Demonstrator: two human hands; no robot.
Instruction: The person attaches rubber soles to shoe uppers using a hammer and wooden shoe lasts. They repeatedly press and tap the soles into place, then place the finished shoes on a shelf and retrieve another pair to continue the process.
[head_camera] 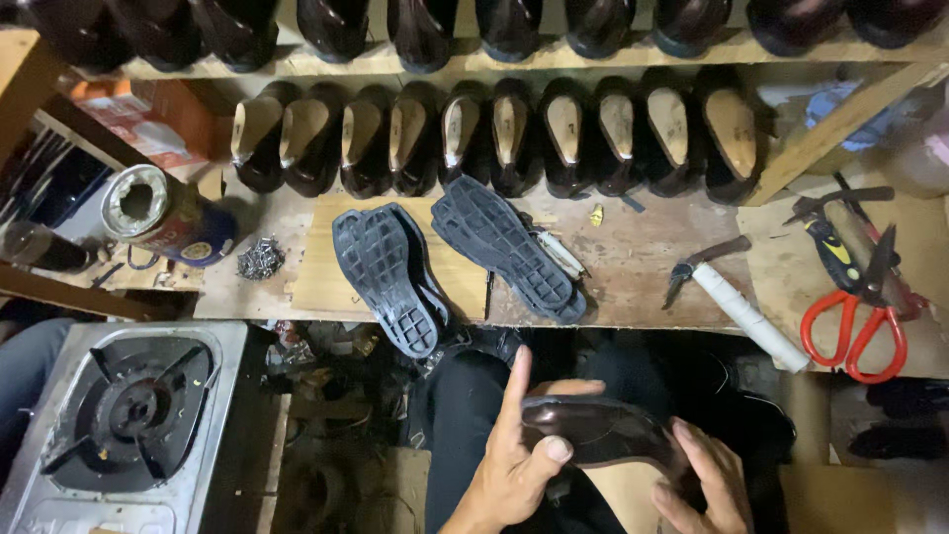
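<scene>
We are holding a dark shoe upper (603,430) on its last, just below the workbench (633,267): left hand (514,455) gripping the toe end, right hand (707,480) cupping the heel. Probably stiff, glossy, slippery (grip the edges). Two black soles (386,277) are lying on the workbench.

left hand (514,460): grip closed, forefinger up | right hand (707,480): cupped, fingers spread
</scene>
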